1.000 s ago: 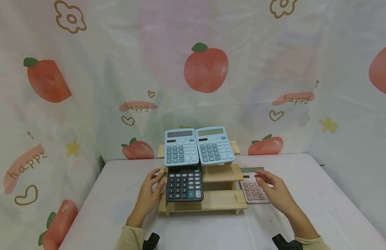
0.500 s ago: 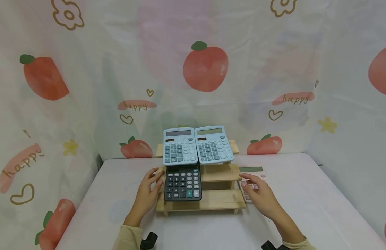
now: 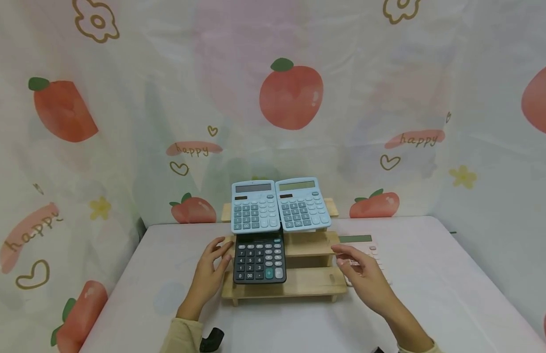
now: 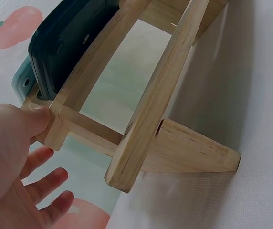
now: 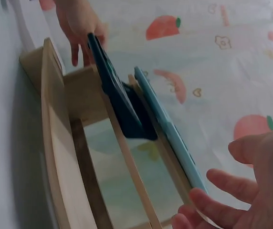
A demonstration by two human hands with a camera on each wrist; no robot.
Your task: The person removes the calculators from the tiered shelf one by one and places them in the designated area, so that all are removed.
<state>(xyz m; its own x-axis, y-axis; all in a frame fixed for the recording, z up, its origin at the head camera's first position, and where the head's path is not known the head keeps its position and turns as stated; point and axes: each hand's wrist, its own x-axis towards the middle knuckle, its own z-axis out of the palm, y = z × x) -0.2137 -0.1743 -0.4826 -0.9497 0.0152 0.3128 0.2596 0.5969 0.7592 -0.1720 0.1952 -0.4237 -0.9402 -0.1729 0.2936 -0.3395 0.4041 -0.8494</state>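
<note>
A three-tier wooden stand (image 3: 305,284) bears two light blue calculators, the left one (image 3: 256,208) and the right one (image 3: 303,203), side by side on top. Below them a black calculator (image 3: 260,260) leans on the left of the middle tier. My left hand (image 3: 207,274) pinches the left end of the middle tier, thumb on the board's end and other fingers spread below it. My right hand (image 3: 367,279) holds nothing, its fingers apart and relaxed, fingertips right at the stand's middle tier on the right. A pink calculator (image 3: 373,252) lies behind that hand, partly hidden.
The stand is on a white-covered table (image 3: 273,328). Behind it hangs a cloth backdrop (image 3: 343,73) printed with fruit, hearts and "happy". Black wrist mounts, including the left one (image 3: 212,339), sit near the sleeves.
My right hand has moved left from over the pink calculator to the right end of the stand. My left hand and the calculators have stayed in place.
</note>
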